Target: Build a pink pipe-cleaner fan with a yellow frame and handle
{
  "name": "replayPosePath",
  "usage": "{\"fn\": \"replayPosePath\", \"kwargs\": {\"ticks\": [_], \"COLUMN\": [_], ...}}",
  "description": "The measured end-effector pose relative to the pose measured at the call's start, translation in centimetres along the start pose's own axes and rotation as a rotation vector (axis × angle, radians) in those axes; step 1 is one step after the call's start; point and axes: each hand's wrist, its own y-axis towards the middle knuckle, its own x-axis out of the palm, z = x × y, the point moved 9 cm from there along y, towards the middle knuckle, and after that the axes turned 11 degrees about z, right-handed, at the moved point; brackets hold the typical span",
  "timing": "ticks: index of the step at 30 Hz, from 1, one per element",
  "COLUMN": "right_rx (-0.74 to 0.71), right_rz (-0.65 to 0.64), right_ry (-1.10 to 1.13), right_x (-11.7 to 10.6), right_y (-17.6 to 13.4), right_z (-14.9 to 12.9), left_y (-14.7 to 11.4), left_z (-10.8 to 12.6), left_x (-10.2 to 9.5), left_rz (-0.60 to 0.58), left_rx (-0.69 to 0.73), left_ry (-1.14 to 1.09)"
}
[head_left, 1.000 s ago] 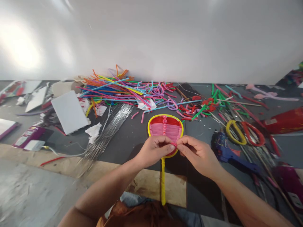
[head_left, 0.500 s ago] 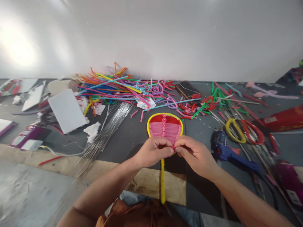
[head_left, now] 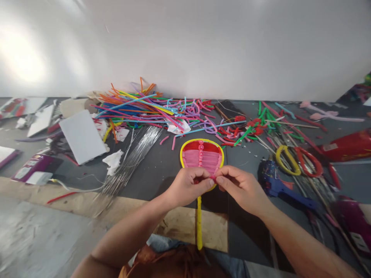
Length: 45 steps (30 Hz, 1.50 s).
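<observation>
A fan-shaped craft piece [head_left: 213, 158] lies on the dark table, made of pink and red pipe cleaners with a yellow rim. Small pink bead-like dots run down its middle, and a yellow handle [head_left: 199, 224] points toward my body. Over its lower part, my left hand [head_left: 189, 185] and my right hand [head_left: 239, 189] meet, thumbs and index fingers pinched together. Between the fingertips shows a small pink piece of pipe cleaner [head_left: 213, 177], mostly covered by them. The lower end of the fan is partly hidden behind my hands.
Colourful pipe cleaners [head_left: 136, 102] are heaped at the back. Bare wires [head_left: 135, 162] and a white block [head_left: 83, 137] lie to the left. On the right are a blue glue gun [head_left: 285, 192], scissors with yellow and red handles [head_left: 309, 162], and a red packet [head_left: 348, 146].
Both hands stay over the lower part of the fan. The pinched fingertips have shifted slightly around the small pink piece. The fan itself lies as before.
</observation>
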Motion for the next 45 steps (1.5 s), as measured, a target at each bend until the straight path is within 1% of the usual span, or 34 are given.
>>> {"fn": "replayPosePath", "kwargs": {"ticks": [2, 4, 7, 9, 11, 12, 16, 18, 20, 24, 27, 31, 33, 34, 36, 38, 39, 41, 43, 45], "right_rx": [-0.028, -0.052, -0.104, -0.159, -0.187, -0.173, 0.011, 0.075, 0.098, 0.067, -0.008, -0.112, -0.143, -0.163, -0.211, -0.247, -0.258, -0.265, -0.298, -0.358], "right_rz": [-0.005, -0.018, -0.032, -0.030, -0.029, -0.030, -0.022, -0.006, 0.011, 0.034, 0.065, 0.107, 0.153, 0.197, 0.316, 0.424, 0.449, 0.423, 0.393, 0.424], "right_ry": [-0.079, -0.108, -0.080, -0.065, -0.050, -0.035, 0.123, 0.195, 0.212, 0.110, 0.003, -0.066, -0.068, -0.060, -0.055, -0.110, -0.173, -0.374, -0.630, -0.847], "right_x": [0.3, 0.8, 1.4, 1.6, 1.6, 1.6, 1.2, 1.0, 0.9, 0.9, 0.7, 0.2, -0.8, -1.7, -4.1, -6.9, -8.1, -9.8, -10.9, -12.0], "right_y": [-0.1, -0.2, -0.3, -0.5, -0.6, -0.5, -0.3, -0.1, 0.0, 0.1, 0.1, 0.0, 0.0, -0.1, -0.5, -1.2, -1.6, -2.5, -3.7, -5.2], "right_z": [-0.1, -0.2, -0.7, -1.2, -1.5, -1.3, 0.2, 0.7, 0.9, 0.5, -0.2, -1.0, -1.7, -2.2, -3.8, -5.4, -5.8, -5.7, -4.2, -2.1], "left_y": [0.0, -0.1, -0.2, -0.3, -0.3, -0.3, 0.0, 0.1, 0.3, 0.4, 0.4, 0.5, 0.6, 0.7, 0.9, 1.3, 1.5, 1.7, 1.9, 1.9], "left_z": [0.3, 0.7, 1.5, 1.6, 1.4, 1.1, -0.3, -0.9, -1.3, -1.3, -0.8, -0.2, -0.1, -0.1, -0.2, -0.2, -0.1, 0.0, 0.1, 0.1], "left_x": [-0.2, -0.2, -0.1, -0.1, 0.0, 0.1, 0.7, 0.5, 0.1, -0.2, -0.5, -1.0, -1.5, -1.9, -2.6, -3.5, -4.0, -5.0, -5.7, -5.9], "left_rz": [0.021, 0.035, 0.048, 0.048, 0.035, 0.018, -0.054, -0.032, 0.003, 0.037, 0.070, 0.106, 0.144, 0.167, 0.215, 0.261, 0.286, 0.346, 0.387, 0.389], "left_rx": [0.044, 0.101, 0.199, 0.221, 0.191, 0.158, 0.003, -0.048, -0.086, -0.091, -0.062, -0.029, -0.017, -0.015, -0.016, -0.023, -0.023, -0.018, -0.022, -0.035], "left_ry": [0.131, 0.228, 0.267, 0.237, 0.177, 0.132, -0.079, -0.122, -0.136, -0.155, -0.141, -0.140, -0.162, -0.177, -0.214, -0.281, -0.322, -0.397, -0.447, -0.480]}}
